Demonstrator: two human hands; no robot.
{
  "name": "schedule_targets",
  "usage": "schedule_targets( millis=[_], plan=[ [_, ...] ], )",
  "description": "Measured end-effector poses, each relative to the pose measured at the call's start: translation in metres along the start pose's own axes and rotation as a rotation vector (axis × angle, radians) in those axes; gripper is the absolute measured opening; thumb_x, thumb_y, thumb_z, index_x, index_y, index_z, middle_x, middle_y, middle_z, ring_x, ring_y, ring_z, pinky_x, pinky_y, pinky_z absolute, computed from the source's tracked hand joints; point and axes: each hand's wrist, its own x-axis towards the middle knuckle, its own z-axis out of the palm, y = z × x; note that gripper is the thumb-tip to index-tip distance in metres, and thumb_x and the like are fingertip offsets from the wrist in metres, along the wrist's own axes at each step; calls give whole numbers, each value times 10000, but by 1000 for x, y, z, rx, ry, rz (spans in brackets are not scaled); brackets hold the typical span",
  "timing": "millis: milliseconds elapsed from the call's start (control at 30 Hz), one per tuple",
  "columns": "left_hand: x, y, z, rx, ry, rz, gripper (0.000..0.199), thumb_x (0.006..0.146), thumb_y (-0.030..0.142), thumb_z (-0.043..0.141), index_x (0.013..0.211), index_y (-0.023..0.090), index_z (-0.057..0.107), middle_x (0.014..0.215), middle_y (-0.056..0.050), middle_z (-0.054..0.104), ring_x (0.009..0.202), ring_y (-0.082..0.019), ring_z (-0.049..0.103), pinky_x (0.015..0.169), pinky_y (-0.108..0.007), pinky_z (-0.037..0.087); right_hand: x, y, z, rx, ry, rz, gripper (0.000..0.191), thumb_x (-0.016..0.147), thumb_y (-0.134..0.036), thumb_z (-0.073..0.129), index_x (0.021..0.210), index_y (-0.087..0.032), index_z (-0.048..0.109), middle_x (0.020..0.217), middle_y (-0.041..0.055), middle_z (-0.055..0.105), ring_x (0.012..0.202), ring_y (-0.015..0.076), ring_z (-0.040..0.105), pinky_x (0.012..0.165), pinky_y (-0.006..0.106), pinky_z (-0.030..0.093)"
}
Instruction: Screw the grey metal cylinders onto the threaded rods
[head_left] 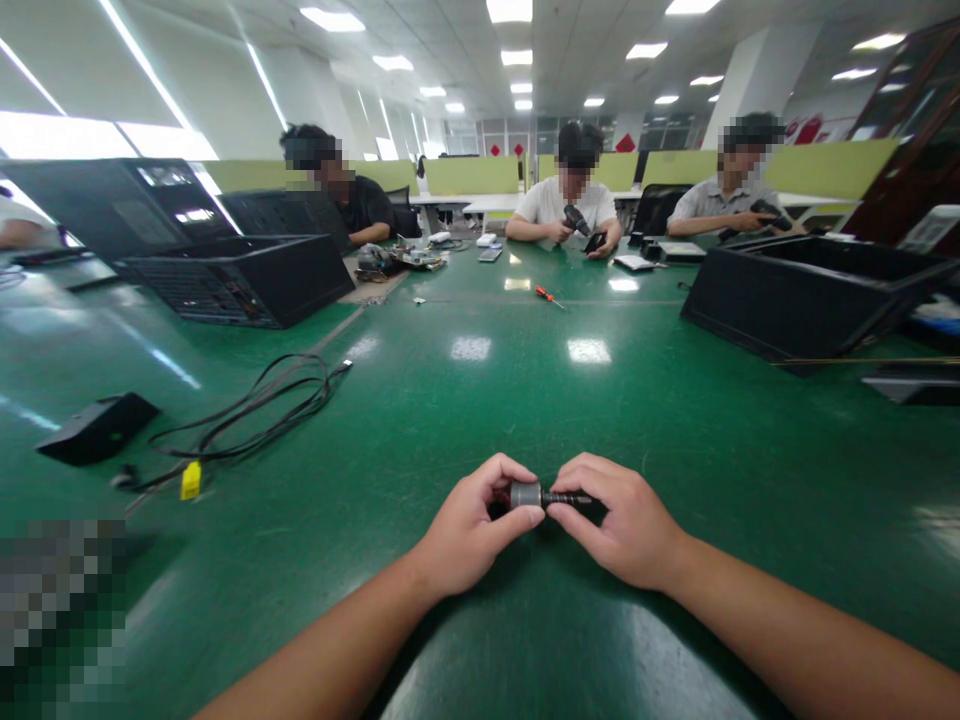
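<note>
Low over the green table, slightly right of centre, both hands meet at a small motor part (526,495) with a grey metal cylinder and a dark, ridged shaft (568,498). The cylinder end is pinched between the thumb and fingers of my left hand (480,520); something reddish shows behind it, partly hidden by the palm. My right hand (626,520) curls round the shaft end, its thumb and fingertips closed at the base of the shaft beside the cylinder. The part lies roughly level, pointing right.
Left of my hands lie a coiled black cable (300,390) with a yellow tag (191,480) and a black box (97,430). Black computer cases (247,280) (795,300) flank the table. An orange screwdriver (547,295) lies ahead. Three people sit opposite, one holding a power drill (576,220).
</note>
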Motion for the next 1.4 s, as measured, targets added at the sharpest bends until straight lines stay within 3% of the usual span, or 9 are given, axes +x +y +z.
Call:
schedule_targets(
  millis=[1400],
  plan=[
    [0,-1,-1,7,-4,0,278,825,329,708,1003,172,561,830,0,590,759,-152,528,714,-284,416,0,1,0,12,5,23,31,874,-201,635,903,-205,646,860,42,668,775,179,628,727,316,500]
  ],
)
